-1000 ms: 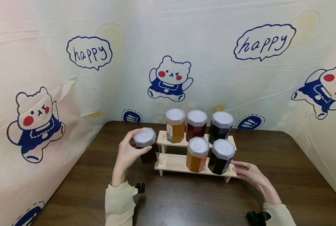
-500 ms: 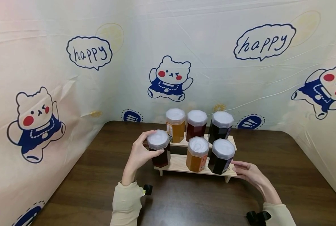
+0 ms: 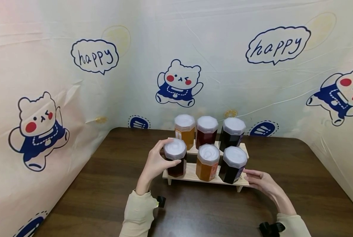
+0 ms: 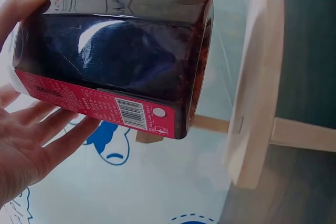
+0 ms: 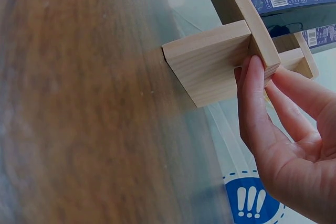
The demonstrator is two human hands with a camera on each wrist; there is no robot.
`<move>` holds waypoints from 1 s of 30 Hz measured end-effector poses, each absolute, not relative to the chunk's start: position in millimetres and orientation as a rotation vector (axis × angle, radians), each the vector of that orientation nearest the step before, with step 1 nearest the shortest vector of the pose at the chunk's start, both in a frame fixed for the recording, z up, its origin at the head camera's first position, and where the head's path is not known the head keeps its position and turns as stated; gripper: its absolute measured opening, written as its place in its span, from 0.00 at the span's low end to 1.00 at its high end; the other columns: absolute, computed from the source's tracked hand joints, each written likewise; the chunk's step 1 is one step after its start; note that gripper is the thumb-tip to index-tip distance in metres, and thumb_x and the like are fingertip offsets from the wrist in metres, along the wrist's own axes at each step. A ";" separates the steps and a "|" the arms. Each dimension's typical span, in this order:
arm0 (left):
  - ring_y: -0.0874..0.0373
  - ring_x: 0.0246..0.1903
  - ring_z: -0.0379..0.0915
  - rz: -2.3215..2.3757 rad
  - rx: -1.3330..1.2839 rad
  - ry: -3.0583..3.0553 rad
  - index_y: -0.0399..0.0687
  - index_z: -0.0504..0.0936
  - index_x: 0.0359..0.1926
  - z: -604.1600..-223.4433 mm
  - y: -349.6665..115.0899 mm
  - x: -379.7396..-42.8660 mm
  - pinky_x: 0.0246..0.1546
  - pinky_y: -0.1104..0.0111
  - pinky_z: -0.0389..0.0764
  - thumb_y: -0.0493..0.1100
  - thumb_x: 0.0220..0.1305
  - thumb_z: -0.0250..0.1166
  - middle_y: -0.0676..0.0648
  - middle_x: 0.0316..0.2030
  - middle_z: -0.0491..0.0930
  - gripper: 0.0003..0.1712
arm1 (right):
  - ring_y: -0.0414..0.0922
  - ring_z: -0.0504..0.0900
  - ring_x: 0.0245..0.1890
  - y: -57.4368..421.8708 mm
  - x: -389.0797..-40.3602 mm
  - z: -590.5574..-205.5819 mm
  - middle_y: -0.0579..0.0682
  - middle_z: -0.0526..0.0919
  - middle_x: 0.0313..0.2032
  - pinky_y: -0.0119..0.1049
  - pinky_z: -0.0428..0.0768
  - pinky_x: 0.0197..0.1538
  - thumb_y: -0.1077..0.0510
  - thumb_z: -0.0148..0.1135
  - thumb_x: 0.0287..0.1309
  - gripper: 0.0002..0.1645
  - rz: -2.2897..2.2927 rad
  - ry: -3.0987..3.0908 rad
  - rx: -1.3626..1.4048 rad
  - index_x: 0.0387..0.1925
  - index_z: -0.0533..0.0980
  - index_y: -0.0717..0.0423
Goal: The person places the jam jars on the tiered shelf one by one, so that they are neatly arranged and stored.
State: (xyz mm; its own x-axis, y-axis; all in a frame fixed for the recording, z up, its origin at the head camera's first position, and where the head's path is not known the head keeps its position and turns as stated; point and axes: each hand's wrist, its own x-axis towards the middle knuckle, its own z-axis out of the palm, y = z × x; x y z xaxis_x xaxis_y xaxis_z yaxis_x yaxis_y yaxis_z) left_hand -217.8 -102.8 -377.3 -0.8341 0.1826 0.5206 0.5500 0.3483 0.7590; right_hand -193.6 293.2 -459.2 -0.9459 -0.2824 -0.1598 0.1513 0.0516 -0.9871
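My left hand (image 3: 157, 163) grips a dark red jar (image 3: 177, 170) near its white lid, thumb in front and fingers around the far side. In the left wrist view the jar (image 4: 115, 56) shows a red label with a barcode, and a gap separates its base from the lower board (image 4: 257, 77). It hangs over the left end of the wooden two-step stand (image 3: 191, 171). At the stand's right end my right hand (image 3: 263, 183) pinches the lower board's edge; the right wrist view shows the thumb and fingers on the board end (image 5: 262, 45).
On the lower step stand an amber jar (image 3: 205, 171) and a dark jar (image 3: 228, 172). Behind, the upper step bears another amber jar (image 3: 189, 135), a red jar (image 3: 205, 139) and a dark jar (image 3: 228, 141). A printed curtain (image 3: 223, 82) borders the brown table (image 3: 212, 214).
My left hand has carried the dark red jar rightward, from beside the stand to over the left end of its lower step. The right hand stays at the stand's end.
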 end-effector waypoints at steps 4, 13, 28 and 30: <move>0.56 0.42 0.69 -1.482 -0.653 -2.291 0.49 0.72 0.52 -377.7 -97.6 -217.1 0.37 0.65 0.75 0.38 0.33 0.76 0.47 0.45 0.72 0.39 | 0.33 0.75 0.38 292.7 -193.6 -459.6 0.38 0.76 0.42 0.31 0.76 0.40 0.61 0.56 0.56 0.18 -1.977 2.008 -0.133 0.49 0.74 0.52; 0.50 0.42 0.69 -1.475 -0.667 -2.328 0.41 0.72 0.50 -385.1 -86.3 -221.6 0.40 0.57 0.73 0.32 0.31 0.75 0.42 0.46 0.73 0.38 | 0.32 0.75 0.37 292.5 -193.4 -461.4 0.35 0.77 0.40 0.30 0.76 0.39 0.62 0.55 0.56 0.14 -2.002 1.981 -0.155 0.41 0.76 0.42; 0.53 0.42 0.70 -1.493 -0.739 -2.297 0.47 0.72 0.50 -393.5 -84.9 -226.0 0.40 0.63 0.74 0.36 0.31 0.76 0.46 0.45 0.73 0.38 | 0.33 0.76 0.38 293.0 -193.5 -461.9 0.36 0.77 0.40 0.31 0.76 0.40 0.63 0.55 0.56 0.14 -2.019 1.957 -0.171 0.42 0.76 0.43; 0.53 0.42 0.70 -1.491 -0.734 -2.302 0.47 0.72 0.50 -393.2 -85.1 -226.2 0.40 0.62 0.74 0.36 0.31 0.76 0.46 0.46 0.74 0.38 | 0.33 0.76 0.38 293.3 -193.8 -461.7 0.36 0.77 0.41 0.31 0.76 0.40 0.63 0.55 0.56 0.14 -2.015 1.965 -0.169 0.43 0.76 0.45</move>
State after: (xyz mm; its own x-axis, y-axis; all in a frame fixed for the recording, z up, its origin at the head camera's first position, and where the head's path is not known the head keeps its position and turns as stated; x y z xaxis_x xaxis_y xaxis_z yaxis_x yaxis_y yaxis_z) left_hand -226.2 -85.1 -393.2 -0.8238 0.2532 0.5072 0.5664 0.3302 0.7551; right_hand -193.8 293.3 -461.7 -0.9415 -0.3078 -0.1373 0.1449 -0.0019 -0.9894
